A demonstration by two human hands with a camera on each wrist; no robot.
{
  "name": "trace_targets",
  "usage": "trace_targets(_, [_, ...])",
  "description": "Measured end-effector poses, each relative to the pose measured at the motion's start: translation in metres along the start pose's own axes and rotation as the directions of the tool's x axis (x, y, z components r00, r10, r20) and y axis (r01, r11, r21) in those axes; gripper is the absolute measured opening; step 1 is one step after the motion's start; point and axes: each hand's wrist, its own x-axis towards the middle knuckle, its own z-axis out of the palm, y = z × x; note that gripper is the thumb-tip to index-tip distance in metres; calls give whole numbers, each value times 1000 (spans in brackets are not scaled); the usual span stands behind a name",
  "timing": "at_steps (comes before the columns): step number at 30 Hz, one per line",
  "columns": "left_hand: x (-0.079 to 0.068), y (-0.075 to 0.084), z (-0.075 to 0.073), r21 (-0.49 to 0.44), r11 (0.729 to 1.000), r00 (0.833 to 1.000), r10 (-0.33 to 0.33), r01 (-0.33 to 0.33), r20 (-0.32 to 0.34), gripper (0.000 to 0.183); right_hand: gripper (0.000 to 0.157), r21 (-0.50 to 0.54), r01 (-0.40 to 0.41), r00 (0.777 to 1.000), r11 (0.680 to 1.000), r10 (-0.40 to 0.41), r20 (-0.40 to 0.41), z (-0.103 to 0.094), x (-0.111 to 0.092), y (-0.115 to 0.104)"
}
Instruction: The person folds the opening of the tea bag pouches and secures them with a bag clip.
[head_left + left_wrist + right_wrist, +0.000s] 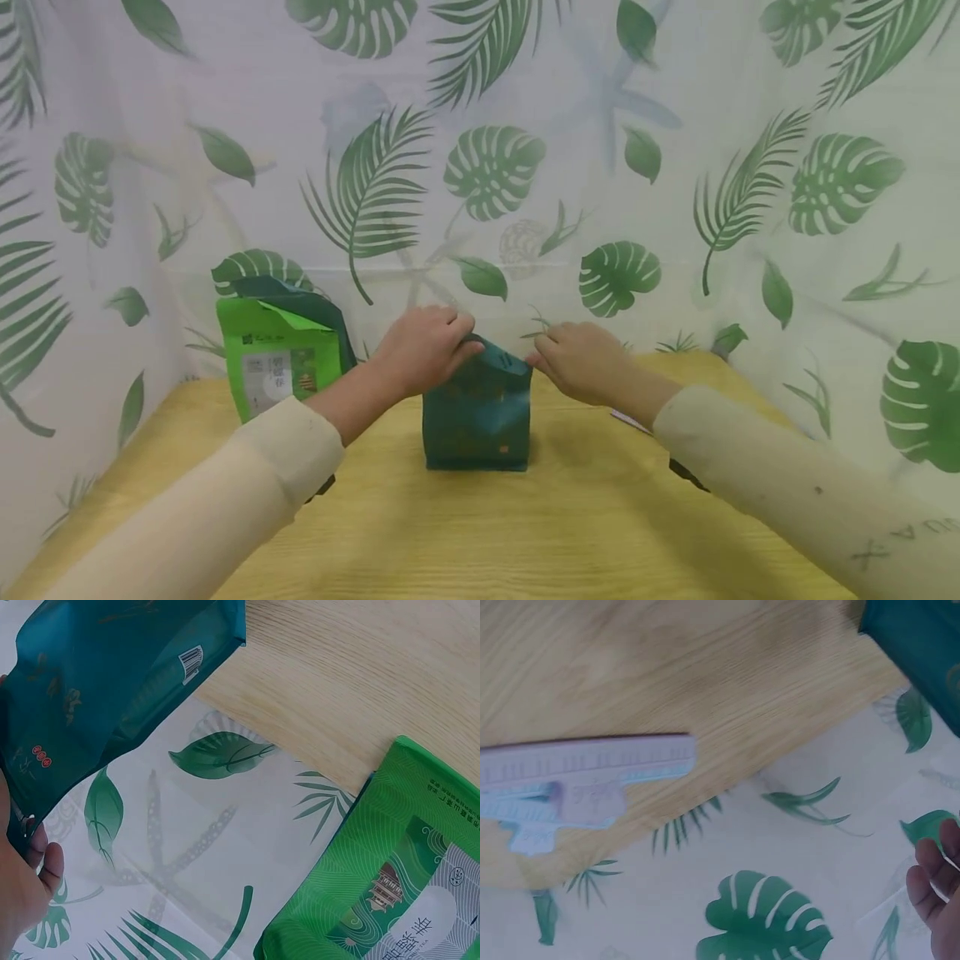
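A dark teal tea bag (480,417) stands upright on the table between my hands, its top edge slanting and creased. My left hand (429,346) grips the bag's top at the left, thumb on the near side. In the left wrist view, the curled fingers of that hand (30,877) hold the top edge, and a barcode shows low on the bag. At the top right corner, my right hand (581,362) pinches the bag with bent fingers. The right wrist view catches only part of this hand (939,892) and the bag's side (922,652); the pinch lies outside it.
A bright green tea bag (281,358) stands at the left, with another dark teal bag (341,321) behind it. At the right, partly behind my right sleeve, lie a lilac bag clip (585,765) and blue clips (532,836). A leaf-patterned curtain (495,175) borders the wooden table (465,533).
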Motion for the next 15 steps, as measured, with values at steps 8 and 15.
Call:
trace_targets(8, [0, -2, 0, -27, 1000, 1000, 12, -12, -11, 30, 35, -44, -175, 961, 984, 181, 207, -7, -26, 22])
trace_targets(15, [0, -4, 3, -48, 999, 999, 16, -17, -34, 30, 35, -81, -247, 906, 966, 260, 334, -6, -48, 34])
